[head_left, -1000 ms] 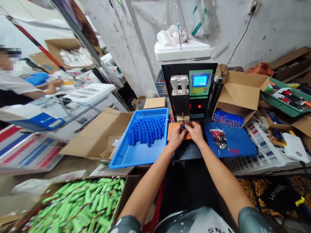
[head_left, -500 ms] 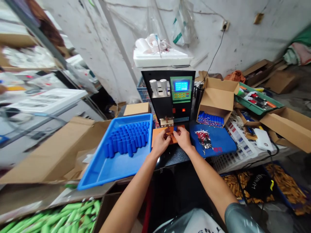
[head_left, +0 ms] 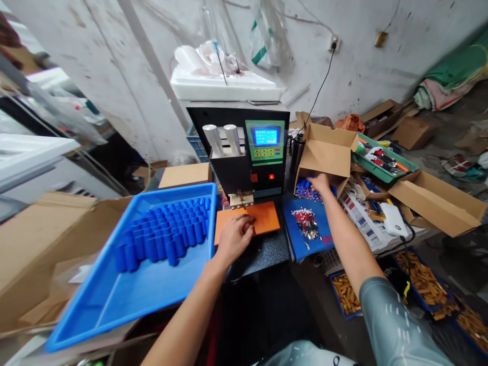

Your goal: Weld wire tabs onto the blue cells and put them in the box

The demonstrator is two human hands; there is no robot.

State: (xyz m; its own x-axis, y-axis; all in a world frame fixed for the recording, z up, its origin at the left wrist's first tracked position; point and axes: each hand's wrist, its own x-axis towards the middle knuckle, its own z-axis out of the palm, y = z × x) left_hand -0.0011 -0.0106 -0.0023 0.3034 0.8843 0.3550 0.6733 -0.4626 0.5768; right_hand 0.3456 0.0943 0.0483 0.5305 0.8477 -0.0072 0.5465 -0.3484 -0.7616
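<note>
My left hand (head_left: 237,236) rests on an orange board (head_left: 267,217) in front of a black spot-welding machine (head_left: 263,178). Its fingers are curled together just below the thin metal electrodes (head_left: 241,197); whatever they hold is hidden. My right hand (head_left: 320,184) reaches into an open cardboard box (head_left: 328,152) on the right, its fingertips closed at a blue battery cell (head_left: 304,183). More blue cells lie in rows there, partly covered by the hand. Short red and black wire leads (head_left: 306,223) lie on a blue cloth (head_left: 295,246) nearer to me.
A blue tray (head_left: 110,300) on the left holds many upright blue cylinders (head_left: 168,229). White foam with plastic bits (head_left: 221,87) tops the machine. A green tray (head_left: 389,162) and a white device (head_left: 394,221) stand at right, above bins of gold-coloured pieces (head_left: 421,277).
My right hand has left the board and moved right into the cardboard box. My left hand stays at the board, where a blue piece no longer shows. The view has shifted rightward.
</note>
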